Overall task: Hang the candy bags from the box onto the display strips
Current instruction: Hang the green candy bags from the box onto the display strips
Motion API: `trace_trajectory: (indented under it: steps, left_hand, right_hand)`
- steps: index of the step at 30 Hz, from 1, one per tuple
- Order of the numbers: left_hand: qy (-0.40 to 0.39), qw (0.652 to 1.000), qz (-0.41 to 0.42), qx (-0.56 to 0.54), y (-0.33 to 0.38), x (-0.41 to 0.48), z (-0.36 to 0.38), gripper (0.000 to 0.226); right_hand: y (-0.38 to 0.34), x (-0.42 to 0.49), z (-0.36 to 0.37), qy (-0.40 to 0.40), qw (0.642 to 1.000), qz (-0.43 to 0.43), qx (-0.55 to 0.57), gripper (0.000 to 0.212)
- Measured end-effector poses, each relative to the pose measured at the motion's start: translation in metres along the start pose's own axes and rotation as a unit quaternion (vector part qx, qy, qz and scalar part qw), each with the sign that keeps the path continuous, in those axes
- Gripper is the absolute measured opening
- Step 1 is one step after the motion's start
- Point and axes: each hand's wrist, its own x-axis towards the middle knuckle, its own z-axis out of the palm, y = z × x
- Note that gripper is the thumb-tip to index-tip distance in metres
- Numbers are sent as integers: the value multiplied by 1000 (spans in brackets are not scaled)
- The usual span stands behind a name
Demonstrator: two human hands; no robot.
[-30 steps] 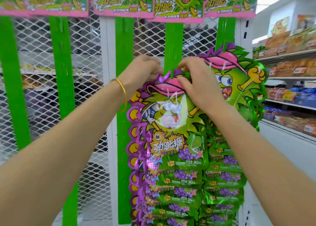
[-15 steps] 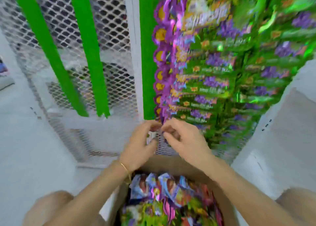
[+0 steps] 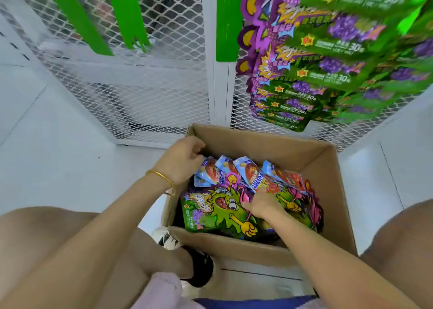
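Note:
An open cardboard box [image 3: 257, 142] stands on the floor between my knees and holds blue candy bags [image 3: 225, 170] at the back and green monster candy bags [image 3: 210, 212] in front. My left hand [image 3: 182, 161] is at the box's back left corner, its fingers curled over the top of a blue bag. My right hand [image 3: 262, 205] lies on the green bags and pinches one near its pink top; the fingertips are partly hidden. Several green and purple bags [image 3: 328, 58] hang at the upper right, beside a bare green display strip [image 3: 226, 20].
Two more bare green strips [image 3: 126, 13] [image 3: 75, 16] hang on the white mesh rack [image 3: 145, 93] at the left. White floor [image 3: 58, 144] surrounds the box. My foot in a black and white shoe [image 3: 199, 266] is against the box's near left corner.
My view has dropped from the hanging bags to the box. Both hands left the strip, came down and went into the box among the bags.

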Motion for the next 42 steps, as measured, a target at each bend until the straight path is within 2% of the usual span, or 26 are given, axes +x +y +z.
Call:
trace_trajectory:
  steps: [2, 5, 8, 10, 13, 16, 19, 20, 22, 24, 26, 28, 30, 32, 35, 36, 39, 40, 42]
  left_hand:
    - [-9, 1000, -4, -9, 0, 2, 4, 32]
    - [-15, 1000, -1, -13, 3, 4, 9, 32]
    - [-16, 1000, 10, -7, 8, 7, 12, 33]
    - [-19, 1000, 15, -7, 11, 9, 14, 33]
    - [-31, 999, 30, 5, 16, 10, 20, 33]
    - [-48, 995, 74, 52, 25, 9, 24, 40]
    - [-44, 981, 154, 113, 42, 13, 21, 62]
    - [-36, 978, 165, 126, 50, 15, 18, 66]
    - [5, 978, 171, 122, 69, 16, 8, 64]
    - [41, 979, 183, 77, 92, 15, -7, 42]
    - [34, 979, 199, 4, 115, 12, -27, 10]
    - [36, 972, 231, -26, 143, 9, -53, 28]
    - [18, 966, 256, -37, 182, 0, -89, 24]
    - [12, 954, 296, -43, 226, -10, -130, 12]
    - [92, 919, 373, -84, 294, -18, -193, 10]
    - [127, 906, 387, -114, 318, -19, -213, 13]
    - [223, 864, 407, -194, 380, -13, -265, 45]
    - [246, 855, 408, -205, 398, -8, -279, 48]
    - [272, 846, 405, -216, 429, 4, -303, 27]
  right_hand:
    - [2, 1, 2, -29, 992, 44, 113, 65]
    - [7, 3, 4, -22, 954, 98, 284, 66]
    - [17, 5, 4, -13, 925, 123, 358, 37]
    - [22, 2, -3, -8, 905, 132, 404, 28]
    - [22, -5, -22, 5, 888, 82, 452, 48]
    - [16, -16, -55, 16, 880, -3, 474, 44]
    - [7, -36, -96, 47, 864, -98, 492, 46]
    - [4, -47, -111, 57, 864, -131, 483, 45]
    - [-3, -72, -138, 63, 874, -207, 436, 27]
    - [-8, -100, -164, 74, 879, -265, 389, 17]
    - [-11, -129, -193, 102, 883, -304, 343, 12]
    - [-14, -160, -225, 153, 883, -350, 273, 10]
    - [-18, -194, -263, 222, 870, -393, 200, 13]
    - [-24, -233, -304, 293, 843, -425, 152, 19]
    - [-34, -293, -362, 402, 787, -456, 104, 22]
    - [-38, -309, -381, 433, 767, -462, 97, 22]
    - [-52, -345, -437, 523, 710, -465, 76, 25]
    - [-57, -352, -455, 552, 690, -464, 70, 27]
    - [-66, -363, -487, 599, 651, -462, 66, 28]
